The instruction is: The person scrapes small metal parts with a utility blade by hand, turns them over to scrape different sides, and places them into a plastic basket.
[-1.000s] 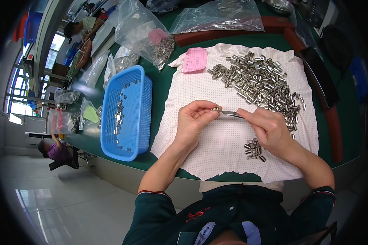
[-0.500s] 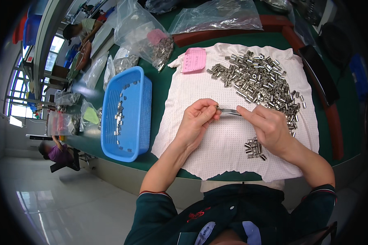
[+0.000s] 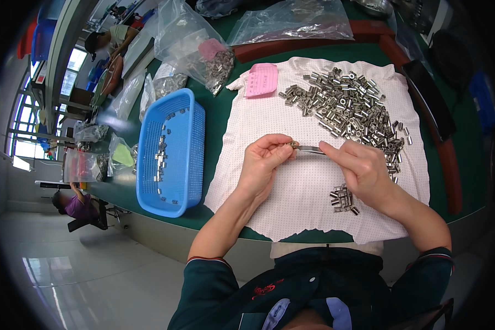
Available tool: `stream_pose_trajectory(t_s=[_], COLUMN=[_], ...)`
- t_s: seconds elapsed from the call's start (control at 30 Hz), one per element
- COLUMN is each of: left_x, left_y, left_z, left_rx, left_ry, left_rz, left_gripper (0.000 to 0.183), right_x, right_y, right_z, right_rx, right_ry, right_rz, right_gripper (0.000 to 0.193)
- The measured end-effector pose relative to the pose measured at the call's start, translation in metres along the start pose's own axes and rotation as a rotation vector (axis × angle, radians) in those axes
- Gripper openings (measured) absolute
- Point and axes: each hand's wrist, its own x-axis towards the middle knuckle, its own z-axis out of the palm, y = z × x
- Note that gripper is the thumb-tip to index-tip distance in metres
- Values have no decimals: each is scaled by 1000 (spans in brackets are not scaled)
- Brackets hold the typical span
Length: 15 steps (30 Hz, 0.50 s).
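Over the middle of a white dotted cloth (image 3: 291, 203), my left hand (image 3: 263, 165) pinches a small metal part (image 3: 295, 144) between thumb and fingertips. My right hand (image 3: 367, 173) grips a slim metal blade-like tool (image 3: 312, 149), index finger stretched along it. The tool's tip meets the part at my left fingertips; its handle is hidden in my right palm. Behind my right hand spreads a big heap of short silvery metal cylinders (image 3: 344, 107), several of them hollow. A smaller group of such cylinders (image 3: 342, 200) lies just left of my right wrist.
A blue plastic basket (image 3: 197, 159) with some metal pieces stands left of the cloth. A pink slip (image 3: 262, 80) lies at the cloth's far left. Clear bags (image 3: 181, 38) sit behind. A dark red rail (image 3: 308, 47) borders the back and right. Two other people are farther left.
Almost everything stays in place. The small part in my left fingertips shows slightly more, and the tool's angle has shifted a little.
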Motion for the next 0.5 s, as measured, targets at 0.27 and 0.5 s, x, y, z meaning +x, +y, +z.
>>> stream_pose_trajectory(t_s=[0.27, 0.5], left_x=[0, 4], left_y=[2, 0], left_z=[-2, -3], left_rx=[-92, -192], left_ry=[-31, -78], left_rz=[-120, -185], left_gripper=[16, 16], right_x=[3, 1], right_y=[8, 6], right_z=[0, 1], right_rx=[-278, -164], right_ry=[98, 62], right_rz=[-223, -108], right_gripper=[40, 36])
